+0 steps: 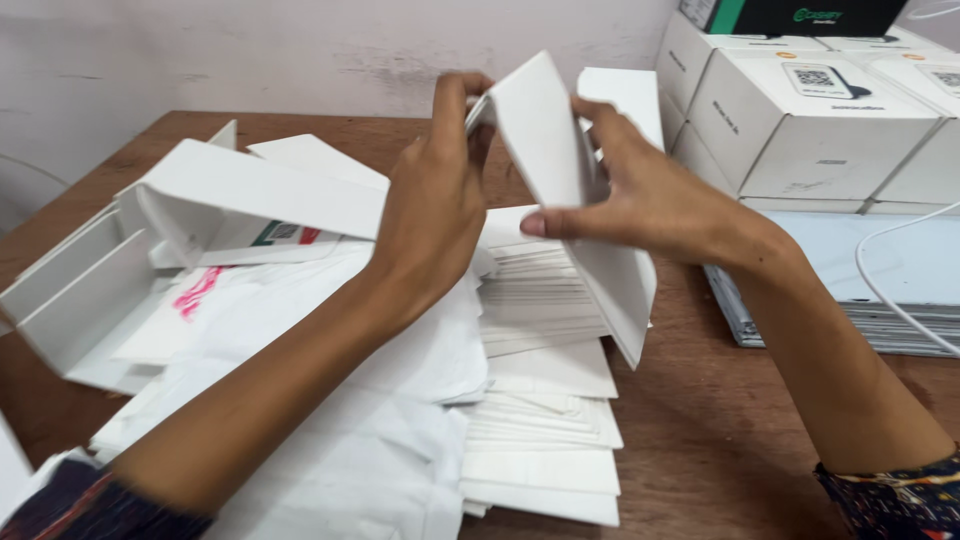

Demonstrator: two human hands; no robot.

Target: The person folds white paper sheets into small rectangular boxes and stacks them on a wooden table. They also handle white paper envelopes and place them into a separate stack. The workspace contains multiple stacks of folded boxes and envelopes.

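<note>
We hold a white folded card blank point(560, 190) between both hands: our left hand point(435, 215) pinches its top edge at 11 o'clock, our right hand point(640, 200) clasps its 3 o'clock side. It hangs above the stack of flat blanks point(545, 400) on the worktop point(720, 430). We judge creases fold cleanest with thumbs pressed along the fold.

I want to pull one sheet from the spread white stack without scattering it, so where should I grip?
Grip the lowest sheet of the stack by its near right corner, coming from the right over bare table. Its edge sticks out there, while the left side lies under loose paper.
</note>
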